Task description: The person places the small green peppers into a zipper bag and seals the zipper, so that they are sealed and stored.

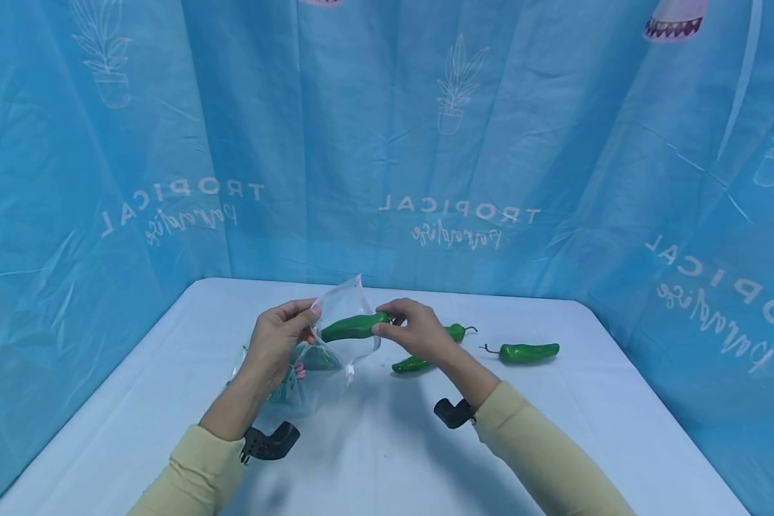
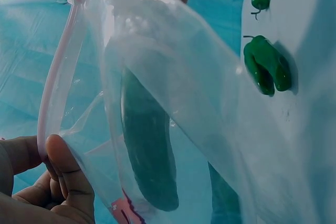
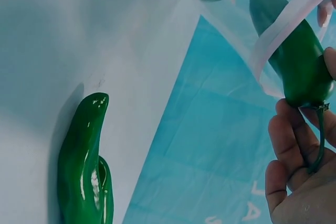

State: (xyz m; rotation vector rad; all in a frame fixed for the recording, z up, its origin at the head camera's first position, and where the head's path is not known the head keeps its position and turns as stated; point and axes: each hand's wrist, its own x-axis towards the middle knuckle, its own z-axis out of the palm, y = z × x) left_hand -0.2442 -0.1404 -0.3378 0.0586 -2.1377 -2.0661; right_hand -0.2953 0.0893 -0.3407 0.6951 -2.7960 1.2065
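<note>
Pinching one green pepper point(image 1: 353, 327) by its stem end, the right hand point(image 1: 421, 331) aims the tip just below 9 o'clock, long axis nearly level, through the mouth of one clear bag point(image 1: 343, 297). The left hand point(image 1: 277, 337), fingers curled, pinches the bag's rim. At least one bagged pepper point(image 1: 320, 358) shows; on the counter point(image 1: 361, 469), one loose pepper point(image 1: 529, 352) lies toward 3 o'clock, plus one or two partly hidden peppers point(image 1: 411, 364).

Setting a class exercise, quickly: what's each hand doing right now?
Left hand: closed, pinching the clear zip bag at its mouth.
Right hand: closed, holding a green pepper near its stem end.
</note>
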